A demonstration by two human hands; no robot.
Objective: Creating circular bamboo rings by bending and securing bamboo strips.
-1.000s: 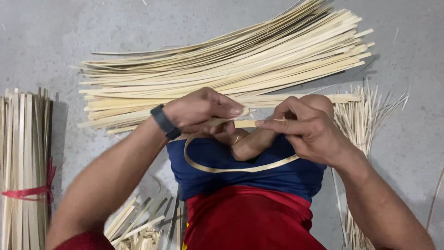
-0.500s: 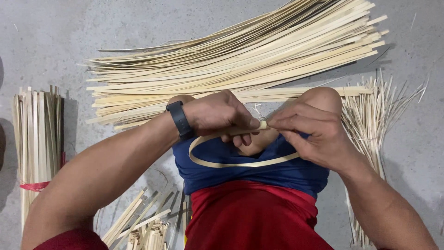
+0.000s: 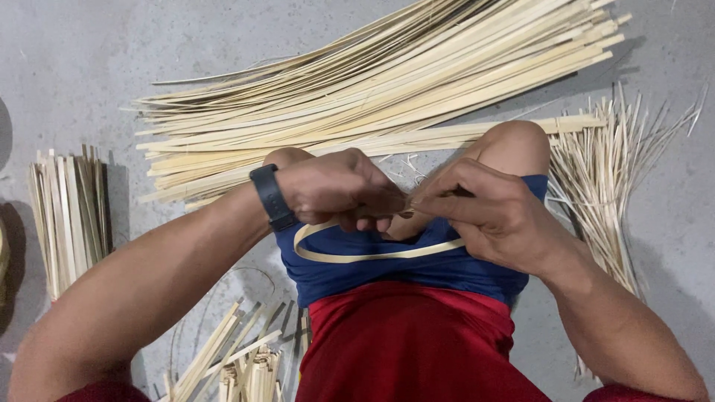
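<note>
A thin pale bamboo strip is bent into a flat loop that hangs over my lap, above blue shorts. My left hand, with a black band on its wrist, pinches the loop's ends from the left. My right hand pinches the same spot from the right, fingertips meeting those of the left. Both hands sit between my raised knees. The joint of the loop is hidden under my fingers.
A wide pile of long pale bamboo strips lies across the grey concrete floor beyond my knees. Thin splints fan out at the right. A bundle of short strips lies at the left, and more short pieces lie by my left leg.
My hands have closed in on each other, the fingertips now touching over the strip ends. The loop has stayed over my lap and grown slightly flatter.
</note>
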